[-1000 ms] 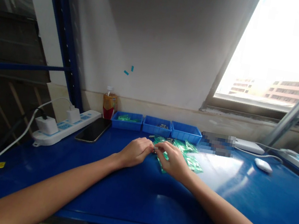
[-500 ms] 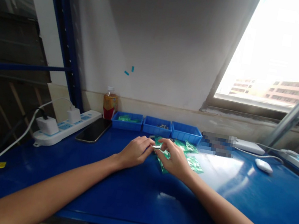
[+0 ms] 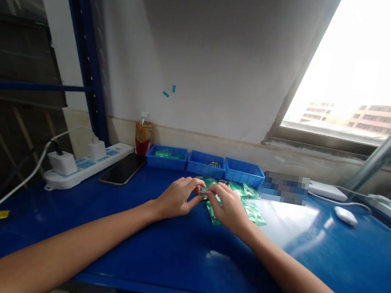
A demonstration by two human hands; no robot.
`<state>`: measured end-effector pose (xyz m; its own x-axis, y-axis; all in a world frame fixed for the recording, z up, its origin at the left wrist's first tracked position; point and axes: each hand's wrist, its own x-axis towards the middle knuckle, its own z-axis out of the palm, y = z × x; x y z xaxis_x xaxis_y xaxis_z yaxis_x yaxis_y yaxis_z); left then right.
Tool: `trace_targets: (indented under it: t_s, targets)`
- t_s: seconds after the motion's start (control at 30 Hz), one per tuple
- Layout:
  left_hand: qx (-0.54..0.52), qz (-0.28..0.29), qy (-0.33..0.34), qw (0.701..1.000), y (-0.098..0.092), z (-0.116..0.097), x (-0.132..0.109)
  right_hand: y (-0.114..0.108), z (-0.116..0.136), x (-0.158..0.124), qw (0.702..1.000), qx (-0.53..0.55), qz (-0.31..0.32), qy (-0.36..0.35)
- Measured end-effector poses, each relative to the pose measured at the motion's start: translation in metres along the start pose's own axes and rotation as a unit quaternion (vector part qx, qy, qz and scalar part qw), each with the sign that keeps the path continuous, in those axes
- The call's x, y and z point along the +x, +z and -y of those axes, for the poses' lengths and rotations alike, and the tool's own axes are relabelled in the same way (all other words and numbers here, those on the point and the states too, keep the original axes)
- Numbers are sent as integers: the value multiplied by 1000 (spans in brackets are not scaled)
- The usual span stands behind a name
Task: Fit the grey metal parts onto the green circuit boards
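Note:
A small silver metal piece (image 3: 203, 193) shows between my two hands above the middle of the table; its exact kind is too small to make out. The fingertips of my right hand (image 3: 228, 207) pinch its right end. My left hand (image 3: 179, 196) is at the other end, thumb and forefinger apart around it; whether they touch it is hard to see. Below and behind the hands lie several shiny green packets (image 3: 255, 213), partly covered by my right hand.
Three blue bins stand along the wall: the left bin (image 3: 166, 162) has green packets, the middle bin (image 3: 205, 170) small metal pieces, beside the right bin (image 3: 243, 178). A phone (image 3: 123, 170), power strip (image 3: 88, 165) and bottle (image 3: 143, 137) are left; a white case (image 3: 345, 216) lies right.
My right thumb and fingers have closed on the metal piece. My left thumb and forefinger have parted from their pinch. Less of the piece shows now.

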<state>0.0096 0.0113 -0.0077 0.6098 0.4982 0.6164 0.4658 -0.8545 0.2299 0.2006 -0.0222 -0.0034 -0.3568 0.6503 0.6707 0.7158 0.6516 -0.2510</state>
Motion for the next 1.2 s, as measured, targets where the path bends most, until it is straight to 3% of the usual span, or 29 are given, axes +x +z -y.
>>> trace_targets:
  t_s: [0.23,0.6,0.8,0.9,1.0,1.2]
  targets:
    - [26,15,7,1000,0,1,2,-2,3,-1,1000,8,0,19]
    - [30,46,-18,998,-2,-1,3,-10,5,5,999,-34,-3,-30]
    - [55,101,-55,992,6,5,4,-13,-42,49,987,-148,-30,58]
    - [64,122,-69,988,7,6,4,-7,-68,81,969,-203,32,136]
    - [75,108,-88,987,5,5,3,3,-84,103,945,-236,104,200]
    - [85,120,-118,982,5,4,2,16,-99,118,932,-247,124,235]
